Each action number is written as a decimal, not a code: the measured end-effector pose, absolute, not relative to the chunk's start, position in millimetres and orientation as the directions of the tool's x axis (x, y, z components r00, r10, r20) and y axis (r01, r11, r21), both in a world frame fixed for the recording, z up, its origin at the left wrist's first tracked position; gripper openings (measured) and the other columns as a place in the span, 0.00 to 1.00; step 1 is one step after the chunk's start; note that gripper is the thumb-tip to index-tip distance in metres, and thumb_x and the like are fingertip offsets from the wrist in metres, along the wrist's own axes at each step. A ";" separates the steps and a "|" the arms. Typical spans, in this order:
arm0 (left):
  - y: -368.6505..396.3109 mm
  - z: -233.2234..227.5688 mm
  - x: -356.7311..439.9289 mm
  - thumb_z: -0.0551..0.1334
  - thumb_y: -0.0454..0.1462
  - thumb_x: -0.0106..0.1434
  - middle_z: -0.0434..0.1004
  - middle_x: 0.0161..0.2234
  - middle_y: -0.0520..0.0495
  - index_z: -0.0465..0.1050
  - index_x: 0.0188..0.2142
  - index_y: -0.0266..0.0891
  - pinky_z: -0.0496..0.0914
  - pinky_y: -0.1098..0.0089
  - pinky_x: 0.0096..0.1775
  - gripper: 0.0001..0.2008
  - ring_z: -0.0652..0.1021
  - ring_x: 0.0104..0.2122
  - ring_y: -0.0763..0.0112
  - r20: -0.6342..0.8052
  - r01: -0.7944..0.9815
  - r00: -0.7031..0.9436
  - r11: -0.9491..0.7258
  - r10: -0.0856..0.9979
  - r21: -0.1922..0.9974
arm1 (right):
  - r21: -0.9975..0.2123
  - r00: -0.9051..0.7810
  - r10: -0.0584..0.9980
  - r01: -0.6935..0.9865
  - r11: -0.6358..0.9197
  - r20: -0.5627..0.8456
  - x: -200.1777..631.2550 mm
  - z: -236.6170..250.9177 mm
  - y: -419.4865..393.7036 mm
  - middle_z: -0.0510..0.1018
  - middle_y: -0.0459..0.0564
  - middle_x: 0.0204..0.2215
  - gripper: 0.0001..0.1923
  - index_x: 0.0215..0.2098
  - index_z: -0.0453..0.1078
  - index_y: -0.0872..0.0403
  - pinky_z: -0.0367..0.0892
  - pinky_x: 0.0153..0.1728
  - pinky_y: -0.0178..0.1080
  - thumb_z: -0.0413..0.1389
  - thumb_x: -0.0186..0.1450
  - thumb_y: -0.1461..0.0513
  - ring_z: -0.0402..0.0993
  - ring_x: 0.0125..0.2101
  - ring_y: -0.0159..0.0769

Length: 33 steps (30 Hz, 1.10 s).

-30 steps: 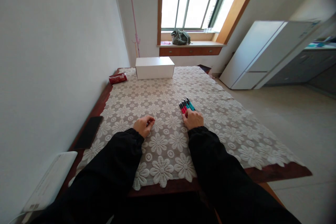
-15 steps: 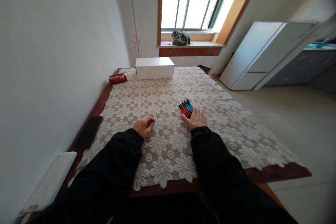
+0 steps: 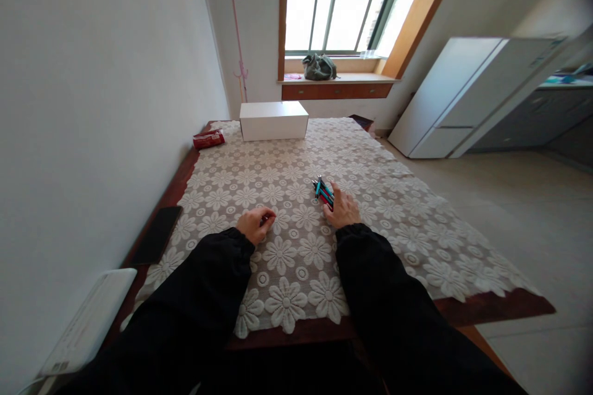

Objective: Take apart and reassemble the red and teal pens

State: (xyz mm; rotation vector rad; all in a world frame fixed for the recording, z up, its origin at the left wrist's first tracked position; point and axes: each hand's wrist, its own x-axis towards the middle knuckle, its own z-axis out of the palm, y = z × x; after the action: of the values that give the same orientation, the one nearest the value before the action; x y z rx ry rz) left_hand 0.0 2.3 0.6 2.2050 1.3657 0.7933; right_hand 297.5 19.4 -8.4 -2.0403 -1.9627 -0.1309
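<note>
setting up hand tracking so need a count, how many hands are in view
2. The left hand is curled at the tablecloth, left of the pens; the right hand is beside the pens. No others show.

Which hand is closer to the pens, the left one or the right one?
Right. The right hand is right up against the pens; the left hand is apart from them, over to the left and a little nearer the person's body.

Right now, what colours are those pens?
The pens are teal and red with black parts, best seen in the head view.
</note>
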 end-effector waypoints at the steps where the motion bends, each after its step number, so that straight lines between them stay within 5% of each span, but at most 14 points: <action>1: 2.2 0.7 0.1 0.60 0.40 0.62 0.81 0.34 0.49 0.76 0.38 0.43 0.70 0.69 0.35 0.07 0.78 0.32 0.68 0.244 0.659 0.356 -0.428 0.902 0.619 | -0.138 0.043 0.962 0.990 -0.005 0.271 295.8 -8.5 18.4 0.66 0.60 0.58 0.39 0.70 0.45 0.51 0.60 0.48 0.49 0.54 0.64 0.56 0.63 0.51 0.53; 5: 1.6 1.4 0.5 0.60 0.40 0.62 0.81 0.34 0.49 0.76 0.38 0.42 0.70 0.69 0.35 0.08 0.78 0.31 0.69 0.236 0.659 0.371 -0.434 0.898 0.614 | -0.071 -0.056 0.969 0.995 0.075 0.242 288.8 -10.7 15.4 0.55 0.53 0.66 0.31 0.66 0.56 0.39 0.58 0.51 0.53 0.55 0.65 0.52 0.60 0.55 0.55; 10: 1.3 2.0 0.7 0.60 0.40 0.63 0.81 0.34 0.49 0.76 0.37 0.43 0.71 0.69 0.35 0.07 0.78 0.31 0.69 0.238 0.665 0.382 -0.445 0.893 0.601 | -0.091 -0.084 0.964 0.990 0.110 0.251 287.0 -15.1 16.4 0.59 0.52 0.64 0.24 0.56 0.68 0.45 0.57 0.52 0.54 0.54 0.65 0.46 0.59 0.54 0.55; 18: 1.4 1.9 0.5 0.60 0.40 0.63 0.81 0.34 0.49 0.76 0.38 0.43 0.70 0.69 0.35 0.07 0.78 0.31 0.69 0.232 0.673 0.393 -0.450 0.890 0.587 | -0.113 -0.065 0.965 0.989 0.097 0.255 284.6 -15.5 14.8 0.54 0.53 0.67 0.35 0.67 0.53 0.46 0.56 0.54 0.54 0.53 0.65 0.46 0.59 0.56 0.56; 27: 2.1 0.3 1.4 0.60 0.41 0.63 0.80 0.34 0.48 0.76 0.38 0.43 0.70 0.69 0.36 0.08 0.78 0.34 0.67 0.224 0.666 0.406 -0.455 0.886 0.592 | -0.051 -0.198 0.970 0.977 0.207 0.140 268.0 -1.3 20.4 0.59 0.49 0.65 0.21 0.58 0.66 0.46 0.61 0.51 0.49 0.51 0.67 0.57 0.63 0.52 0.52; 33: 1.9 1.2 2.0 0.60 0.40 0.63 0.80 0.34 0.49 0.76 0.38 0.43 0.70 0.69 0.37 0.08 0.77 0.34 0.68 0.199 0.682 0.420 -0.453 0.885 0.575 | -0.028 -0.155 0.987 0.988 0.154 -0.049 257.2 16.4 56.2 0.51 0.52 0.67 0.22 0.57 0.67 0.52 0.62 0.52 0.47 0.50 0.65 0.64 0.65 0.52 0.51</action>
State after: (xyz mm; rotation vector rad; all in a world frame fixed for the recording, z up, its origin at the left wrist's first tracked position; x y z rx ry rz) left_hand 2.0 1.9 1.2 2.2722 1.3357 0.6806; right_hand 257.2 56.2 16.4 -2.0538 -2.4008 0.0842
